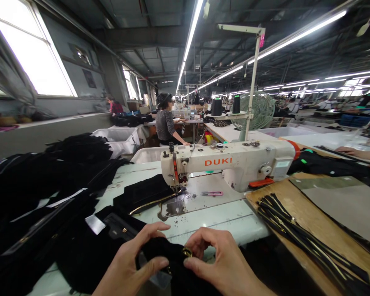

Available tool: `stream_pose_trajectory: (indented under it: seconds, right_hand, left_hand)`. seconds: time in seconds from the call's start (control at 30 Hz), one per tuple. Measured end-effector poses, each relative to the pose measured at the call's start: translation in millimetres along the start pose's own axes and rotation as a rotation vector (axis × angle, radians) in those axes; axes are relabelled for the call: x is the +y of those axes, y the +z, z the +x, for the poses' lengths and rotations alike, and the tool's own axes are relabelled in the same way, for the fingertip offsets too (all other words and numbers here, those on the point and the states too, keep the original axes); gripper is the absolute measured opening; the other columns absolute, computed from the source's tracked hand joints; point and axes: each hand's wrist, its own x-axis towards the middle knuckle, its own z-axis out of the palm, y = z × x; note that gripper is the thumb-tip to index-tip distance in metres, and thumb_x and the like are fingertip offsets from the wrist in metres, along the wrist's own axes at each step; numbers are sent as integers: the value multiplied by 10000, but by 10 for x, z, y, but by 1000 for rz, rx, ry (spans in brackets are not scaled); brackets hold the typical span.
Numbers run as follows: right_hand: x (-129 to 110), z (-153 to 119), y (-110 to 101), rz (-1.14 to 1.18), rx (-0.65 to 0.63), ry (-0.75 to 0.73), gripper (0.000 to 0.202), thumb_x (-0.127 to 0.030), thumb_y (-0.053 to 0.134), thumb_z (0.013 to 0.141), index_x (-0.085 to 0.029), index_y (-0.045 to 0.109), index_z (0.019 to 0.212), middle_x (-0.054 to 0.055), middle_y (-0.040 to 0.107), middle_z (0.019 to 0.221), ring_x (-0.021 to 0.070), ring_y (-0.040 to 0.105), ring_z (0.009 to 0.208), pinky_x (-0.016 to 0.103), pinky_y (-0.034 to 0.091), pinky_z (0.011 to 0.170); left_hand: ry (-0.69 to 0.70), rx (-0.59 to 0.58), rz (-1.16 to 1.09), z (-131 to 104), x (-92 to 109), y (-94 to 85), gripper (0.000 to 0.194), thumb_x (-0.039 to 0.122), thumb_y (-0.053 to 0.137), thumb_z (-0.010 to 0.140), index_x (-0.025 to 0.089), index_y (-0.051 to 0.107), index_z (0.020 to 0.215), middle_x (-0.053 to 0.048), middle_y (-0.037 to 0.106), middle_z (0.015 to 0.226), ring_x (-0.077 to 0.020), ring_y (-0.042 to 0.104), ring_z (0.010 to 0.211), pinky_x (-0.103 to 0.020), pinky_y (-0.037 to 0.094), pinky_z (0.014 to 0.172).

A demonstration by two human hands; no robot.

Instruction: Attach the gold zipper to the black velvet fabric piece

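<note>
Far left: heap of black fabric pieces (33,197) piled on the desk (234,222), spilling toward the near edge, with white labels showing here and there. Behind the heap, white plastic bins (120,139) along the wall side.

Near left of centre: left hand (132,263) at the bottom edge, thumb and fingers curled and pinching a black fabric piece (160,250). Just beside it to the right, right hand (225,263), thumb and forefinger pressed together on the same piece, right at a small gold zipper end (187,251). Fabric held between both hands, just off the near edge of the desk, in front of the machine.

Centre, farther back: white sewing machine (228,162) lettered DUKI in orange, its needle end to the left. Under the presser foot, another black piece with a gold zipper (148,195) lying flat on the desk. Small pink-handled snips (212,193) on the machine bed, near the base.

Beyond the machine: seated person (165,123) in a dark patterned top at a farther desk, a green fan (259,109), black thread cones (216,107) on a stand.

Right: wooden board (296,209) touching the desk's right side, carrying a bundle of black zippers (299,234) with gold teeth, running diagonally toward the near right corner. Far right edge: another person's forearm (360,153) resting on a neighbouring surface, well apart from both hands.
</note>
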Motion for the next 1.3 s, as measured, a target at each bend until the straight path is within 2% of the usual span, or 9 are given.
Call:
stream_pose_trajectory:
  seconds: [0.17,0.37,0.5,0.63,0.73,0.83,1.03,1.2,1.3]
  right_hand:
    - [-31,1,-2,-21,-11,15,115,-68,708,696,-171,693,745,-37,656,676,125,592,648,216,436,637]
    - [-12,14,1,-9,-15,69,100,-99,749,704,-179,713,752,-29,686,710,137,615,691,219,438,656]
    - [-11,13,4,4,-35,85,83,-104,727,715,-177,709,751,-26,672,699,142,607,693,220,437,658]
    - [4,7,11,9,-49,96,50,-127,705,728,-174,702,746,-19,662,688,146,595,684,226,430,645]
    - [6,14,11,2,-57,91,49,-121,695,716,-165,690,736,-17,649,674,143,581,667,228,421,633]
    - [-8,29,7,-3,-61,89,38,-125,686,716,-158,682,735,-14,641,669,140,570,652,229,416,623]
    - [-19,32,11,14,-74,93,55,-105,676,702,-157,672,718,-18,633,664,129,562,639,218,421,616]
    - [-26,21,8,12,-71,105,69,-93,682,698,-158,676,720,-21,628,653,126,559,622,212,426,596]
    - [-32,20,1,-39,-55,91,87,-85,689,694,-160,695,738,-20,624,653,127,561,619,216,429,597]
  left_hand:
    - [-84,10,-11,-9,-121,22,343,454,719,804,328,676,1120,37,707,974,-195,658,958,-214,482,842]
    - [-104,-42,-99,2,-25,-14,329,461,709,829,302,656,1112,29,709,1031,-200,653,990,-209,486,849]
    - [-103,-100,-109,-6,21,-56,379,459,689,863,291,593,1189,22,696,958,-187,655,902,-207,505,766]
    - [-64,-27,-182,-17,59,-66,343,403,730,845,282,611,1143,9,685,975,-187,660,926,-222,511,826]
    - [10,40,-193,-27,82,-62,189,353,749,832,267,658,973,-23,675,1102,-211,631,1069,-234,503,892]
    - [120,123,-134,-23,72,-62,125,293,754,822,257,635,813,-27,684,1081,-227,565,1193,-247,482,946]
    - [69,80,-72,47,122,-89,116,274,780,773,262,686,841,-24,681,1104,-197,650,1027,-212,505,860]
    - [36,38,-68,82,249,-98,118,277,728,778,227,655,702,-9,715,903,-179,671,817,-213,512,766]
    - [-50,4,-101,76,273,-93,134,320,687,819,226,649,731,-4,728,874,-189,686,839,-214,511,765]
